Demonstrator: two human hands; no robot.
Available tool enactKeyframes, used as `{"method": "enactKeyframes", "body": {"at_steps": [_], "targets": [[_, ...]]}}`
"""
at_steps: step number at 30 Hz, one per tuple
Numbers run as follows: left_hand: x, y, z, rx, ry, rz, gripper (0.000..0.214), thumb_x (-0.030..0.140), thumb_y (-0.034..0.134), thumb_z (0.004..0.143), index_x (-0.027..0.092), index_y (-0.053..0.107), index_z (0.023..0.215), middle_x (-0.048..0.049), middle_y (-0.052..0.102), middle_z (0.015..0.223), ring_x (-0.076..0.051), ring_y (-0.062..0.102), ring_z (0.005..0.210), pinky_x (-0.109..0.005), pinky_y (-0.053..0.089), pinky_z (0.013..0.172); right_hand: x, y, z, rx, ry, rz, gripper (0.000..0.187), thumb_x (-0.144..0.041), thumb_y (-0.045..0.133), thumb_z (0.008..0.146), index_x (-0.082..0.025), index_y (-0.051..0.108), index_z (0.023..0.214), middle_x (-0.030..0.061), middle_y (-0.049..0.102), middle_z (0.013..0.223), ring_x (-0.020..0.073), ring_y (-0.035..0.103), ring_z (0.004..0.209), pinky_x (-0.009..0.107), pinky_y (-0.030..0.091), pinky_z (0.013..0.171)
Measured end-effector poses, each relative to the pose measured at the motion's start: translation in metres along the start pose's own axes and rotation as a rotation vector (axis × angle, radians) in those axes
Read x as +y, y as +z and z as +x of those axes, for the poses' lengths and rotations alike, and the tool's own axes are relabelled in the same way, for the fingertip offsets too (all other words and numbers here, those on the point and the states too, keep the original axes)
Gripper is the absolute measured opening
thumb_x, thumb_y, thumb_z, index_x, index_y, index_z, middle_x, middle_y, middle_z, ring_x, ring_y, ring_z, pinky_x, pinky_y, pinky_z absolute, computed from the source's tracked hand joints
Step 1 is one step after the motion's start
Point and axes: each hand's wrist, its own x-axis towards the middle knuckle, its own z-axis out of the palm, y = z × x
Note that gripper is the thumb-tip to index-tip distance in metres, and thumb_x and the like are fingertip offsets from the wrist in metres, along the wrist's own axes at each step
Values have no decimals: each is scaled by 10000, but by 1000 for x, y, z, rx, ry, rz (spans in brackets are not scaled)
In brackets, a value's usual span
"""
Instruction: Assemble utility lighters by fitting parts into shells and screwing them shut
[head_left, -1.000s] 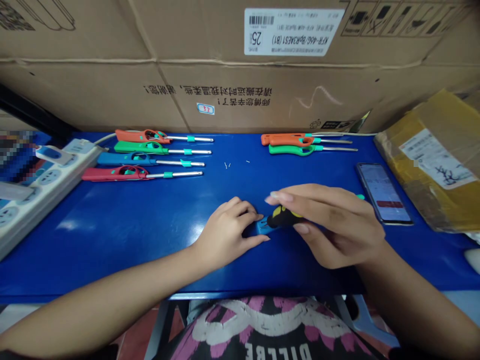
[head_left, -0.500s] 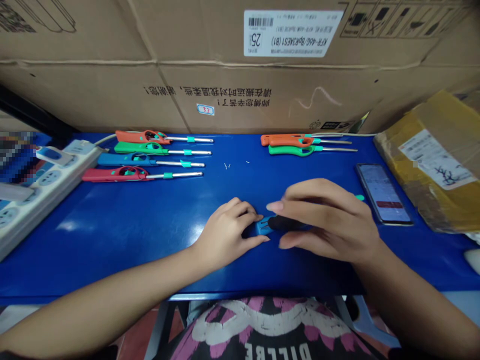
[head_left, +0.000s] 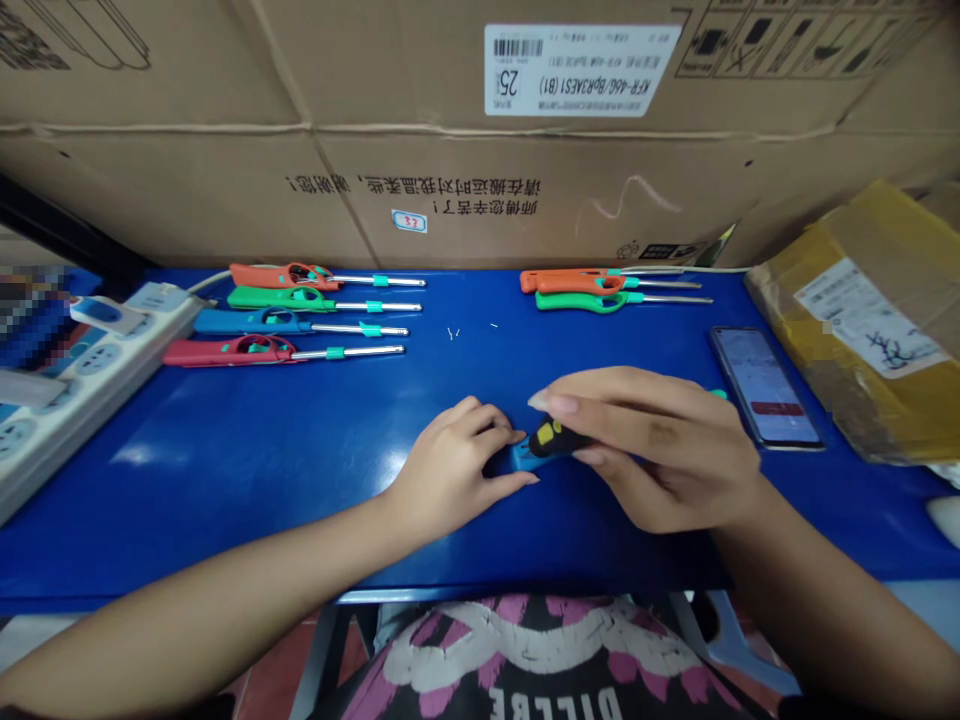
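A blue gas lighter (head_left: 524,461) lies on the table in front of me, mostly hidden by my hands. My left hand (head_left: 459,465) rests on the table with thumb and fingers closed around the lighter's left end. Above the lighter, my right hand (head_left: 660,445) grips a screwdriver (head_left: 551,436) by its black handle with yellow marks, between thumb and fingers. The handle's end faces up toward me; its shaft and tip are out of sight. A bit of green (head_left: 718,395) shows behind my right hand.
Several lighters (head_left: 270,321) lie in a column at back left, beside a white power strip (head_left: 97,370). More orange and green lighters (head_left: 577,300) lie at back right. Tiny white pins (head_left: 453,333) sit mid-table. A phone (head_left: 766,388) and taped parcel (head_left: 847,400) are right; a large carton (head_left: 450,150) stands behind.
My right hand has turned about the screwdriver, its thumb and fingers now closer together, and the yellow marks on the handle have come into view. My left hand stays put.
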Motion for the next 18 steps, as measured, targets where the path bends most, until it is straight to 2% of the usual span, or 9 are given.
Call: {"method": "enactKeyframes", "body": {"at_steps": [2, 4, 6, 8, 9, 11, 14, 16, 18], "targets": [[0, 0, 0, -2, -1, -1, 341, 455, 687, 900, 152, 695, 1056, -86, 686, 967, -244, 591, 869, -401, 540, 765, -2, 0, 1, 49, 5, -89, 306, -169, 683, 895, -189, 661, 1199, 70, 711, 1029, 156, 693, 894, 267, 593, 720], [0, 0, 0, 3, -2, 4, 314, 436, 674, 914, 158, 693, 1057, -76, 675, 934, -239, 586, 862, -393, 537, 757, -3, -1, 1, 47, 6, -169, 283, -276, 727, 883, -206, 672, 1151, 55, 698, 960, 154, 682, 839, 271, 589, 702], [0, 0, 0, 20, 1, 9, 313, 445, 677, 910, 162, 694, 1045, -73, 670, 920, -237, 587, 856, -388, 536, 756, -4, -1, 2, 5, 7, -139, 261, -273, 634, 945, -187, 652, 1190, 95, 704, 1067, 181, 692, 966, 296, 597, 763], [0, 0, 0, 22, 4, 9, 332, 464, 692, 895, 163, 694, 1035, -76, 672, 939, -236, 589, 858, -388, 536, 765, -4, 0, 3, -16, 17, -22, 289, -163, 518, 973, -149, 623, 1242, 136, 682, 1202, 201, 675, 1100, 318, 598, 826], [0, 0, 0, 15, 1, 6, 335, 466, 699, 889, 163, 694, 1032, -75, 674, 944, -236, 588, 858, -390, 537, 768, -4, 1, 2, -4, 26, 23, 304, -123, 507, 961, -140, 621, 1243, 138, 678, 1212, 197, 675, 1098, 314, 598, 826], [1, -1, 1, -5, -6, 1, 322, 450, 697, 894, 160, 693, 1033, -71, 673, 936, -237, 583, 858, -392, 536, 767, -4, 3, 1, 50, 46, 13, 250, -140, 594, 938, -156, 652, 1181, 96, 695, 1081, 160, 689, 948, 276, 590, 755], [2, -1, 1, -7, -12, 5, 300, 420, 676, 916, 150, 696, 1043, -68, 665, 911, -236, 577, 852, -390, 536, 754, -3, 3, -2, 63, 43, -126, 224, -308, 703, 906, -185, 680, 1093, 49, 665, 929, 136, 646, 801, 254, 558, 669], [1, -1, 1, 6, -5, 9, 316, 430, 679, 912, 144, 698, 1043, -74, 669, 926, -237, 580, 855, -392, 538, 755, -2, 3, -3, 21, 22, -118, 250, -317, 623, 959, -167, 656, 1156, 90, 679, 1034, 158, 664, 892, 268, 562, 692], [0, -1, 0, 19, 8, 9, 347, 455, 699, 890, 138, 701, 1031, -82, 678, 955, -240, 586, 858, -396, 542, 760, -1, 4, -2, -35, 2, -20, 303, -186, 479, 1002, -120, 588, 1276, 160, 646, 1255, 192, 661, 1092, 282, 573, 756]]}}
